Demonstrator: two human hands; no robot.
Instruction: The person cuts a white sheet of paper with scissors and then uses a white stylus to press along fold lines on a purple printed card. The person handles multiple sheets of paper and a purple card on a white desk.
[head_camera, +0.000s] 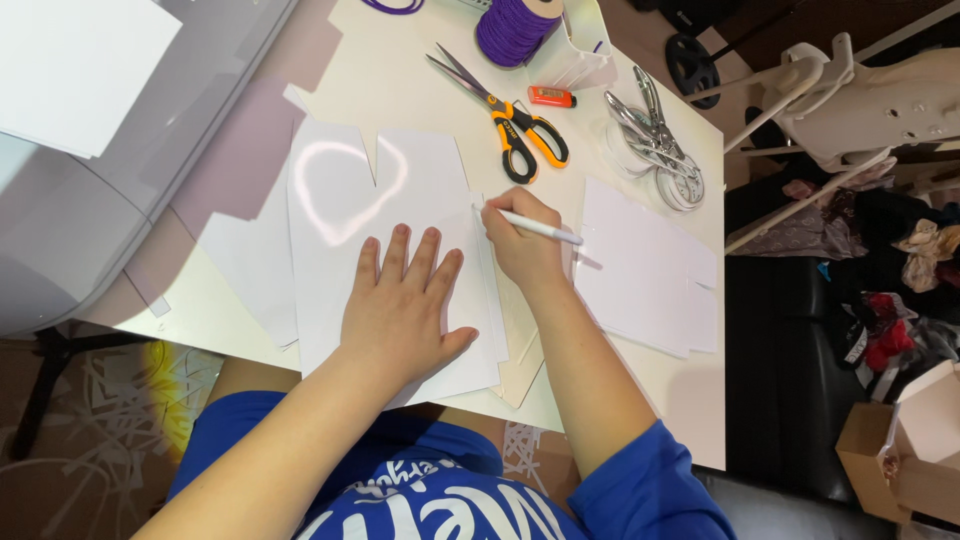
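Several sheets of glossy white card (345, 190) lay stacked under the left hand (400, 315), which was spread flat, fingers apart, pressing the top sheet down near its lower edge. The card looked light and fairly stiff, probably slick given the glare on it, so a flat palm seemed the sound way to keep it from sliding; to lift, a pinch at a free edge would likely do. Just right of that hand, the right hand (522, 240) was closed around a slim white pen (535, 228), its tip apparently touching the sheet's right edge, though the tip was hard to make out. Beyond the right hand lay orange-handled scissors (515, 125), and further right another pile of white card (640, 265).
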